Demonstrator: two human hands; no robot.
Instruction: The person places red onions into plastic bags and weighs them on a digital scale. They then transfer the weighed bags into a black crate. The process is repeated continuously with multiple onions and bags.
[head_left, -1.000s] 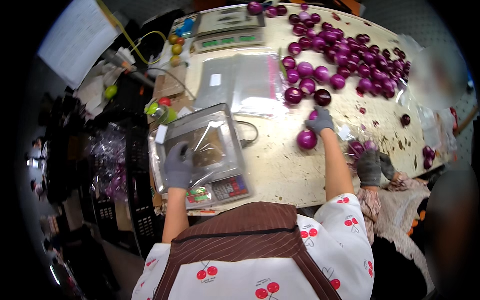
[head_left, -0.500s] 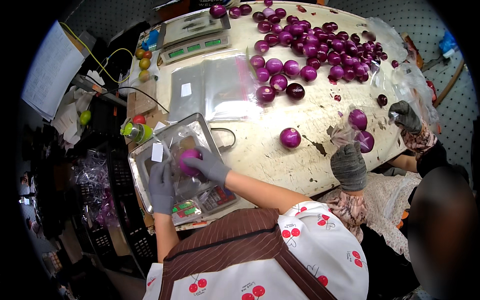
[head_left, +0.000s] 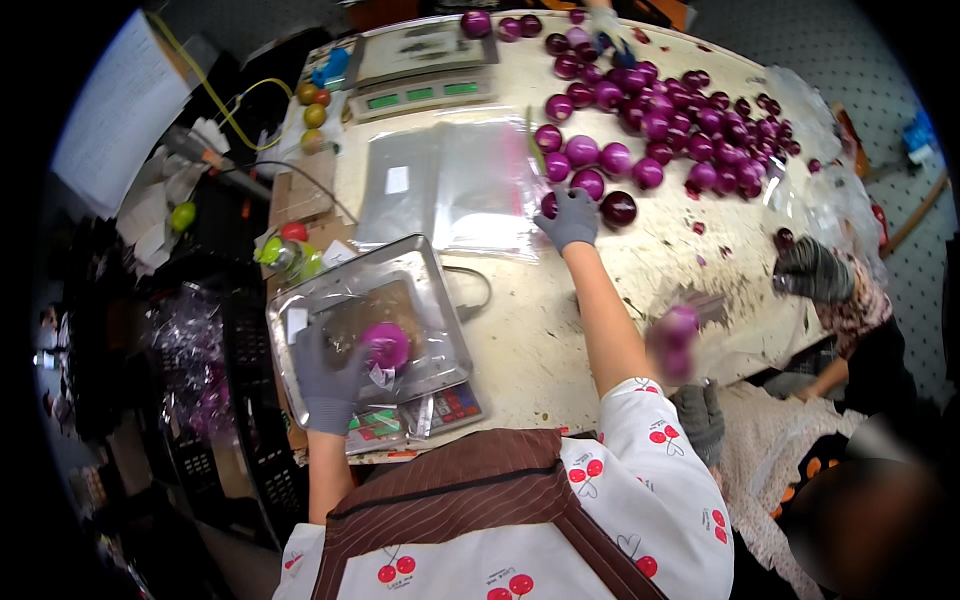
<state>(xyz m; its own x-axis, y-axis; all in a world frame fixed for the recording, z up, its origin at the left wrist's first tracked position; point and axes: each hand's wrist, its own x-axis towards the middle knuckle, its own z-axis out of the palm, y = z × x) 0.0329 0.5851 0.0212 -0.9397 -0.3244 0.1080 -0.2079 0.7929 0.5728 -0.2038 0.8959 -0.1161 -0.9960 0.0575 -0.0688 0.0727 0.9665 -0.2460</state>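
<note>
The left hand [head_left: 328, 374], in a grey glove, is over the metal tray [head_left: 450, 325] of the weighing scale [head_left: 458, 406], just beside one peeled red onion [head_left: 388, 345]; I cannot tell if it grips the clear bag [head_left: 382, 377] there. The right hand [head_left: 568, 215], also gloved, spreads its fingers at a second onion [head_left: 549, 204] on the worktop [head_left: 530, 340], near the onion pile [head_left: 690, 135]; whether it grasps this onion is unclear.

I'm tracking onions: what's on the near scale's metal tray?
A purple onion, clear plastic and a white label. The left hand hides whatever lies beneath it.
</note>
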